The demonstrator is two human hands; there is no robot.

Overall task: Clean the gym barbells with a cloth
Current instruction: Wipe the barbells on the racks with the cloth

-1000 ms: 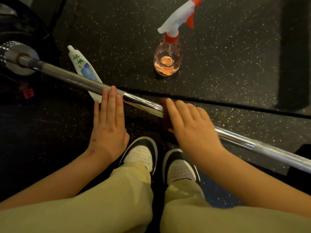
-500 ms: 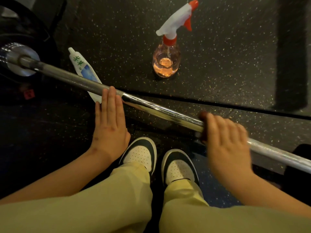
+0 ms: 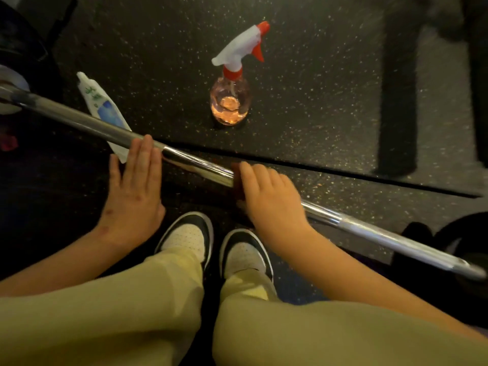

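Mid-wipe, by our reading: one barbell [image 3: 195,165] lies slantwise on the gym floor [image 3: 317,101], just ahead of our two shoes [image 3: 190,233]. Our left hand [image 3: 134,188] rests flat on it, fingers straight and pressed together, steadying the shaft. Our right hand [image 3: 272,196] curls its fingers over one dark cloth [image 3: 236,178] against the chrome. The next move likely calls for firm pressure and a slide along the bar. Beyond the bar we count one tube [image 3: 103,107] and one spray bottle [image 3: 231,99].
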